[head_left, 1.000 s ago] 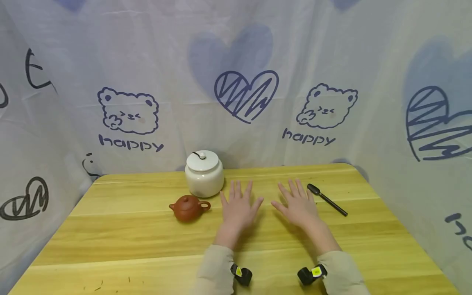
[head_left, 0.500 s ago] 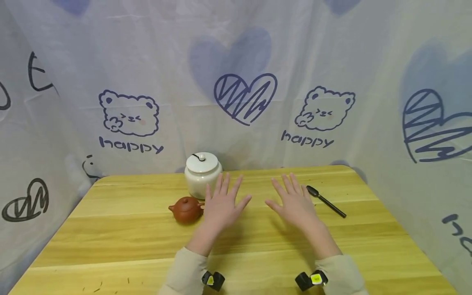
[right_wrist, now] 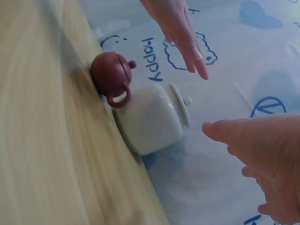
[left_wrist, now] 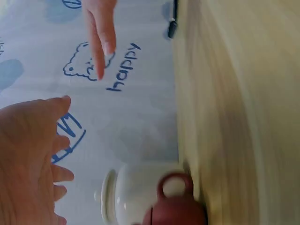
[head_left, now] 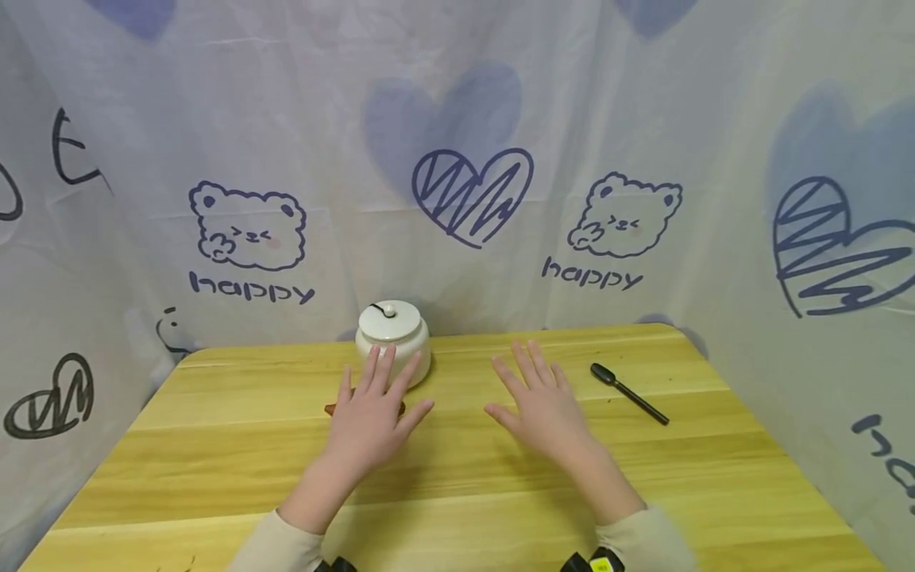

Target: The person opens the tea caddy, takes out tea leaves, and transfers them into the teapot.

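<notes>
Pale cloth (head_left: 343,119) hangs behind and along both sides of the work surface; it carries blue hearts (head_left: 472,199), outlined bears (head_left: 246,226) and the word "happy" (head_left: 252,288); a wooden table (head_left: 214,453) with yellowish grain extends below it.

Left hand (head_left: 368,421): positioned above the table, left of centre; fingers extended and spread, released, grasping nothing; in the head view it covers most of the teapot (right_wrist: 110,72), leaving only the spout tip at left and part of the handle at right exposed; the wrist views show this hand raised above the teapot and apart from it.

Right hand (head_left: 546,409): positioned above the table, right of centre; fingers extended and spread, released, grasping nothing; the black spoon (head_left: 629,395) lies on the table to its right, bowl end at far left, handle end at near right.

Teapot: reddish brown, upright on the table, left of centre, handle to the right; the white jar (head_left: 418,349) stands upright just beside it on the far side, its lid (head_left: 391,321) seated and topped by a round knob (head_left: 389,311); contact between teapot and jar cannot be determined.

Light sleeves (head_left: 282,544) cover both forearms; black devices (head_left: 336,565) sit at the cuffs, partly cut off by the near edge of the head view.
</notes>
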Available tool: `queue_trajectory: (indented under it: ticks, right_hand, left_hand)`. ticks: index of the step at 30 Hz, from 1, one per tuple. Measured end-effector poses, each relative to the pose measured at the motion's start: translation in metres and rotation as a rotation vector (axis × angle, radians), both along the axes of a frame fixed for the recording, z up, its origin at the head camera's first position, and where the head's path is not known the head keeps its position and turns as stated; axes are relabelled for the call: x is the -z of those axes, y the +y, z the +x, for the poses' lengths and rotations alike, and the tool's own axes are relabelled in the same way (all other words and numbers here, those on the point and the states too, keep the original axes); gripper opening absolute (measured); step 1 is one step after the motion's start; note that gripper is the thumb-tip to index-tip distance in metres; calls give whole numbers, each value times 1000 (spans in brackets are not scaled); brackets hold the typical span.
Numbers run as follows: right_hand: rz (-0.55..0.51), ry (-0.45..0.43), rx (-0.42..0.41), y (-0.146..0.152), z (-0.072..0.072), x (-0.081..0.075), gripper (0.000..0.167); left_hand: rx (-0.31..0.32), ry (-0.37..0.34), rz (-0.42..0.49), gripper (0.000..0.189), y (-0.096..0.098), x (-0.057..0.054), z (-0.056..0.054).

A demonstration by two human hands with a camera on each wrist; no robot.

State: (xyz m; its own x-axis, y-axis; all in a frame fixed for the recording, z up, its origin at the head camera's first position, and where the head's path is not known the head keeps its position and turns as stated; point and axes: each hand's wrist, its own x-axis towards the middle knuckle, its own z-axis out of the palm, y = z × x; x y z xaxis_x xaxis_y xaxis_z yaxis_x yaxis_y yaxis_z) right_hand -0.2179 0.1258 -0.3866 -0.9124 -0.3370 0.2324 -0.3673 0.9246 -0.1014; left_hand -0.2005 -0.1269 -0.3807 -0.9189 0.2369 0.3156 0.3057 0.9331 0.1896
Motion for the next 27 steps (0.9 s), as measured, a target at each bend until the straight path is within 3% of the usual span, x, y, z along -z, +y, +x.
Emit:
queue_trajectory:
  ticks: [3,16,27]
  right_hand:
    - [12,-2,-22,-9,4,4,70]
    - [79,-62,-168,-48,18,20,73]
    - [129,-74,-238,-89,12,37,74]
  left_hand:
    - [13,30,2,68,-15,3,4]
    - [0,-17,-14,72,-85,16,10]
    - [10,-98,-8,80,-101,26,3]
